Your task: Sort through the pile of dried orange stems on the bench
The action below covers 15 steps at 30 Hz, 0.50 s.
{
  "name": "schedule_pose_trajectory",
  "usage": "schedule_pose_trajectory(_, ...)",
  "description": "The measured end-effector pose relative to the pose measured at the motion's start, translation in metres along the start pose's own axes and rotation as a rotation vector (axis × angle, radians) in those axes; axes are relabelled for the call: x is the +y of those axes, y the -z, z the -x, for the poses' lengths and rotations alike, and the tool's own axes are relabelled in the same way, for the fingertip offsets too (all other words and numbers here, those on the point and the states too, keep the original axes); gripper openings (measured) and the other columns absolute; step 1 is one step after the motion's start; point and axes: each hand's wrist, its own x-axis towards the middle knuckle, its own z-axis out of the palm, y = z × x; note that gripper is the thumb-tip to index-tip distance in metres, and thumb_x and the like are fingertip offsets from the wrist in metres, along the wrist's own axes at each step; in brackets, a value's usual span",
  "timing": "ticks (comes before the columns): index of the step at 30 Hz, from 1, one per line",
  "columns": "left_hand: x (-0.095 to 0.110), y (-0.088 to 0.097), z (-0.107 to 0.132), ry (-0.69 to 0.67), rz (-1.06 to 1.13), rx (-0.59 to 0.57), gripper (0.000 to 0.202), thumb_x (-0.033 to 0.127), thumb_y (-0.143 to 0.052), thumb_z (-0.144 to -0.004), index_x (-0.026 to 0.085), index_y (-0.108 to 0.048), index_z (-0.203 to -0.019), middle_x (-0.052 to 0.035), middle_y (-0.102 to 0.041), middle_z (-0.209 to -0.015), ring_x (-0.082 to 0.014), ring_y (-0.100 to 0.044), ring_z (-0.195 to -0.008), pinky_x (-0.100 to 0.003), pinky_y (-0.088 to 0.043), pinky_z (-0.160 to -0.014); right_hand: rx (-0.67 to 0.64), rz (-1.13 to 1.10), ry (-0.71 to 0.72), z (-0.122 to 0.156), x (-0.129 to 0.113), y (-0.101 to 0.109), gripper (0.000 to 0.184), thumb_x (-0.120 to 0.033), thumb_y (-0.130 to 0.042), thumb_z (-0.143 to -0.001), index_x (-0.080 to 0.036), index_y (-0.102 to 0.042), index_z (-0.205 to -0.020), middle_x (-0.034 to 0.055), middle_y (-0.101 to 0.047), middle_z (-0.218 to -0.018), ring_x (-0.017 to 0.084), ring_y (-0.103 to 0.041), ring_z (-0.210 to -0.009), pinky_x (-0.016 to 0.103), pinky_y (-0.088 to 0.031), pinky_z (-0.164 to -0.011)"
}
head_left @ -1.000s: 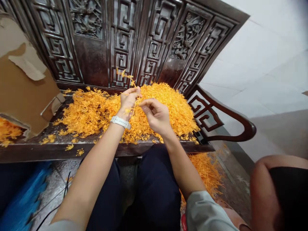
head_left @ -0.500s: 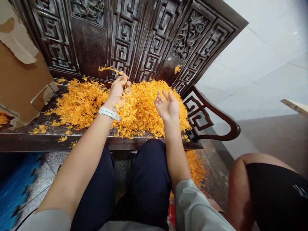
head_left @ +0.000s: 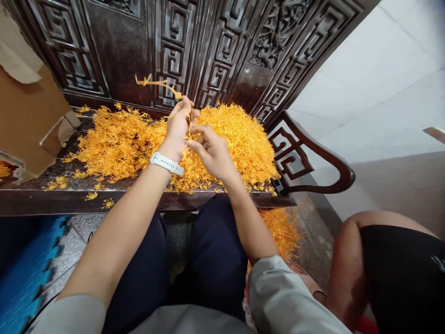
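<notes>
A big heap of small orange plastic flower pieces [head_left: 229,139] covers the seat of a dark carved wooden bench [head_left: 114,197]. My left hand [head_left: 179,123], with a white watch on the wrist, is closed on a thin orange sprig [head_left: 156,84] that sticks up and to the left above the heap. My right hand [head_left: 210,150] is just beside it, its fingers pinching the lower part of the same sprig. Both hands hover over the middle of the heap.
A torn cardboard box [head_left: 31,111] stands on the bench at the left. More orange pieces [head_left: 281,229] lie on the floor under the bench's right end. Another person's bare knee and dark shorts [head_left: 389,260] are at the lower right. A blue foam mat [head_left: 24,269] lies lower left.
Half a second ago my right hand was open and apart, with a piece flying off to the right. It has come back to the left hand and pinched the sprig.
</notes>
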Motion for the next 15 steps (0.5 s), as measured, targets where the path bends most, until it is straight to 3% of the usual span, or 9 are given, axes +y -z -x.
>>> schedule_pose_trajectory(5,0.005,0.005,-0.002,0.088,0.123,-0.021,0.038,0.054,-0.063,-0.104,0.022,-0.057,-0.083,0.0042,-0.05,-0.058,-0.0076,-0.037,-0.043,-0.024,-0.029,-0.043,-0.048,-0.075,-0.047,0.001,0.001,-0.001,0.038,-0.058,-0.057,-0.106,-0.026,-0.055,-0.126,-0.0066,-0.041,-0.07,0.015,-0.04,-0.064,0.031,-0.037,-0.065)
schedule_pose_trajectory(10,0.009,-0.003,0.007,0.195,0.15,0.007,0.042,0.057,-0.058,-0.106,0.023,-0.056,-0.083,0.0059,-0.042,-0.053,-0.0086,-0.03,-0.04,-0.027,-0.027,-0.044,-0.094,-0.121,-0.001,-0.005,0.004,0.001,0.042,-0.065,-0.057,-0.103,-0.024,-0.055,-0.096,-0.0024,-0.047,-0.08,0.014,-0.042,-0.072,0.031,-0.041,-0.069)
schedule_pose_trajectory(13,0.013,-0.004,0.003,0.198,0.149,-0.004,0.04,0.046,-0.054,-0.111,0.022,-0.052,-0.079,0.0076,-0.032,-0.05,-0.0083,-0.018,-0.04,-0.029,-0.021,-0.044,-0.064,-0.245,-0.013,-0.006,-0.005,0.003,0.05,-0.069,-0.054,-0.102,-0.023,-0.05,-0.083,-0.0013,-0.046,-0.078,0.014,-0.043,-0.071,0.03,-0.044,-0.069)
schedule_pose_trajectory(15,0.018,0.005,-0.006,0.183,0.098,0.0,0.039,0.032,-0.046,-0.114,0.022,-0.048,-0.076,0.0076,-0.027,-0.05,-0.0092,-0.016,-0.041,-0.029,-0.02,-0.046,-0.13,-0.401,-0.039,0.002,-0.016,0.006,0.051,-0.069,-0.056,-0.102,-0.023,-0.049,-0.08,-0.0023,-0.043,-0.073,0.012,-0.04,-0.063,0.028,-0.042,-0.06)
